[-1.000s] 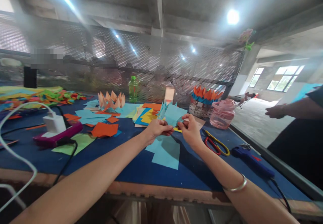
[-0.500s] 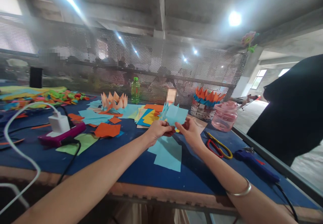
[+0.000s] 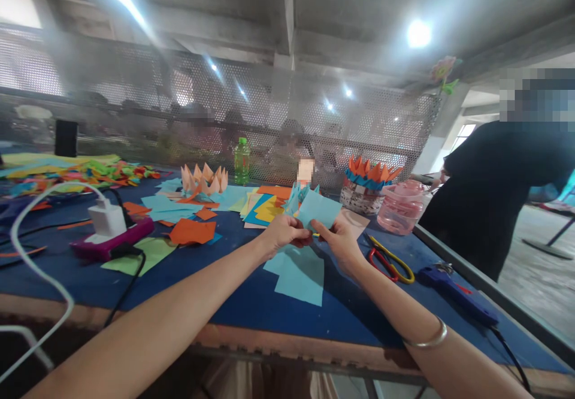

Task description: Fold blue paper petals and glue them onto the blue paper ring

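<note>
A square of light blue paper (image 3: 320,209) is held up over the table between my two hands. My left hand (image 3: 287,232) is closed on its lower left edge. The thumb and fingers of my right hand (image 3: 338,237) pinch the lower right part. Below my hands, light blue paper sheets (image 3: 300,276) lie overlapping on the blue table top. Just behind the held paper stands a folded light blue paper piece with points (image 3: 294,195), partly hidden.
Scissors (image 3: 390,260) and a blue glue gun (image 3: 458,297) lie at right. Behind them are a pink jar (image 3: 399,210) and an orange-and-blue pointed paper piece (image 3: 368,171). A peach paper crown (image 3: 204,180), a green bottle (image 3: 241,162) and a purple power strip (image 3: 114,240) stand left. A person (image 3: 476,189) is beyond the edge.
The held paper has tilted and shifted slightly right, and my right thumb now lies across its lower part. The person at right has moved leftward.
</note>
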Motion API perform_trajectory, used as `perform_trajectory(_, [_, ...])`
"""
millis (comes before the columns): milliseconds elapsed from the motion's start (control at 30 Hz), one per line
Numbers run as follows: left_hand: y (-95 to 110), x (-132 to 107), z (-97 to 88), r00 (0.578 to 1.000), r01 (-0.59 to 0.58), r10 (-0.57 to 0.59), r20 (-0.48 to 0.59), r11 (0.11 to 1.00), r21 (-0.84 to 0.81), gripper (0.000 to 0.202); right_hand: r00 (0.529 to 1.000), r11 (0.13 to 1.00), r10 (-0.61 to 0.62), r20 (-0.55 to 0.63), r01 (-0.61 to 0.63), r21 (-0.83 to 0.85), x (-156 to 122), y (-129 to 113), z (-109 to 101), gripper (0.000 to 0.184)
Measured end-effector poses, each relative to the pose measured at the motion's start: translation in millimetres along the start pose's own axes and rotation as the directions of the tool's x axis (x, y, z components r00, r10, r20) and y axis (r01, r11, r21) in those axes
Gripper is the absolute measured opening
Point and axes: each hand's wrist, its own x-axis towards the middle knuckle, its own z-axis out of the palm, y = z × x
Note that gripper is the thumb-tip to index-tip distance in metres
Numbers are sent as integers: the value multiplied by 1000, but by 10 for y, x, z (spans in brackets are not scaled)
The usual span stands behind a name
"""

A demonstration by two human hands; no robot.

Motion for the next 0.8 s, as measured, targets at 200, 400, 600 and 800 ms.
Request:
perform_trajectory(200, [13,-17,18,1000,-11,10,18,999,47,23,1000,1000,-7,3,7,-14,-12,-5,3,36])
perform_trajectory(400, [25,-21,22,996,-64,66,-60,997,31,16,999,999,-33,-5,33,-36,23,40,-25,34])
perform_trajectory(600, [58,-12,-22,978,-122,115,-173,992,-36,17,998,998,-50,38,51,-43,-22,-34,-3,33])
perform_trajectory(800, [29,28,-57,976,-96,74,-204,991,-98,26,996,997,-60,72,64,-47,-32,-49,12,35])
